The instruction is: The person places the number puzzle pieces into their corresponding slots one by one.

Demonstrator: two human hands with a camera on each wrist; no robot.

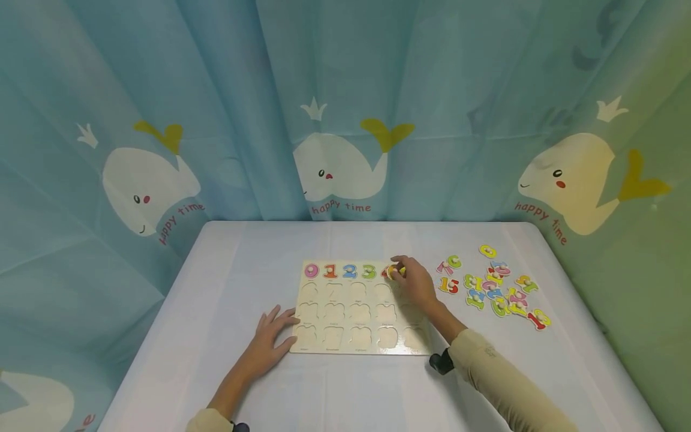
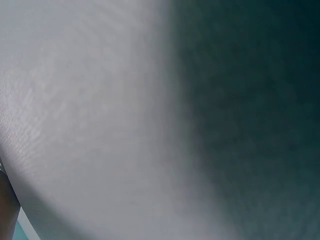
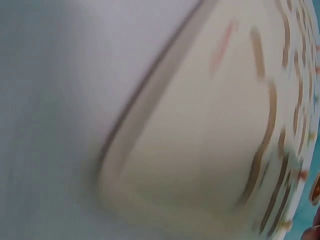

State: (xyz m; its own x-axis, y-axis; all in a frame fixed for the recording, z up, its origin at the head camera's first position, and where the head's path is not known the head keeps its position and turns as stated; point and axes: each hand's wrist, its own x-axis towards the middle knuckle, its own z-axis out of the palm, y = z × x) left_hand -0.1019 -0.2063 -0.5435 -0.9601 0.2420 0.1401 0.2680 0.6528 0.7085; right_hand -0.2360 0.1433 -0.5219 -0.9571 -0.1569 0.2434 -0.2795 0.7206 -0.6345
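A pale wooden number puzzle board (image 1: 320, 333) lies on the table. Its top row carries a pink 0 (image 1: 311, 271), a red 1 (image 1: 330, 272), a blue 2 (image 1: 349, 272), a green 3 (image 1: 369, 272) and a partly covered red 4 (image 1: 385, 272). My right hand (image 1: 414, 282) pinches a yellow puzzle piece (image 1: 392, 273) over the top row's right end; its digit is hidden. On the board's left edge rests my left hand (image 1: 270, 339), fingers spread. The right wrist view shows the board's corner (image 3: 200, 150) up close and fingertips (image 3: 312, 232) at the edge.
Several loose number pieces (image 1: 491, 289) lie in a pile right of the board, some overlapping. A 15 piece (image 1: 448, 285) is closest to the board. A whale-print curtain (image 1: 345, 72) hangs behind the white table (image 1: 237, 258). The left wrist view shows mostly blurred tabletop (image 2: 90, 125).
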